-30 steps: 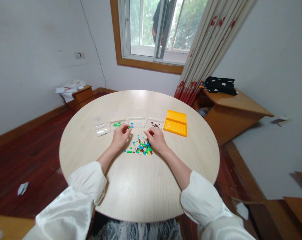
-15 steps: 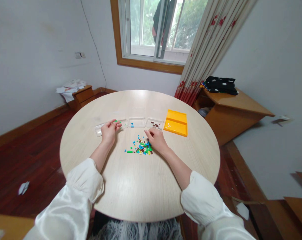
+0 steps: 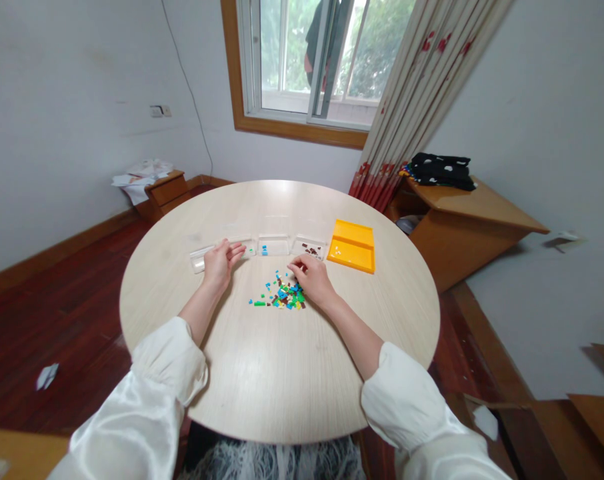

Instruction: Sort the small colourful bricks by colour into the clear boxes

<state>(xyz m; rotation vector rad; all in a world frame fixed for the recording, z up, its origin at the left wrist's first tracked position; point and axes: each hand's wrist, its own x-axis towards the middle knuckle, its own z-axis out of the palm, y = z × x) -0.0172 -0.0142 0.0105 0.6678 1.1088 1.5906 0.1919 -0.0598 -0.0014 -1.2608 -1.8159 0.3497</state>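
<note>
My left hand (image 3: pixel 221 263) hovers by the clear box with green pieces (image 3: pixel 247 248), its fingers stretched out and the palm partly turned up. Nothing shows in it. My right hand (image 3: pixel 312 277) is closed in a pinch above the far right of a pile of small building bricks (image 3: pixel 283 293) in blue, green, brown, yellow and white. What its fingertips hold, if anything, is too small to make out. A clear box with a few blue bricks (image 3: pixel 273 246) stands between the hands, and one with brown bricks (image 3: pixel 309 247) lies just beyond my right hand.
A yellow open case (image 3: pixel 352 247) with a few white pieces lies at the right of the round table (image 3: pixel 277 373). Another clear box (image 3: pixel 197 261) is partly behind my left hand. A wooden cabinet (image 3: pixel 472 213) stands beyond the table's right edge.
The green brick at my left fingertips is no longer seen there, and those fingers have straightened. My right hand has barely shifted, its pinch a little higher.
</note>
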